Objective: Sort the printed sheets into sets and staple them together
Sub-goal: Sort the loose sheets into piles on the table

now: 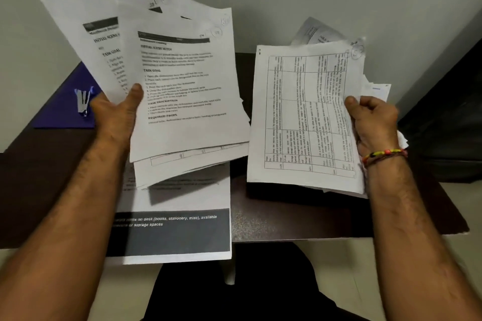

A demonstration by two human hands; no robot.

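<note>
I see the fanned sheets (pixel 182 81) upright above the desk (pixel 287 216), long axis vertical, pinched at their left edge under my left hand (pixel 114 112) thumb. My right hand (pixel 373 122) curls round the table-printed stack (pixel 305 117) at its right edge.

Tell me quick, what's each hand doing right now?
Left hand: grips a fanned stack of printed sheets.
Right hand: grips a stack topped by a table sheet.

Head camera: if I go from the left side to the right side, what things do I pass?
Stapler → left hand → fanned sheets → table sheet → right hand → bracelet.
</note>
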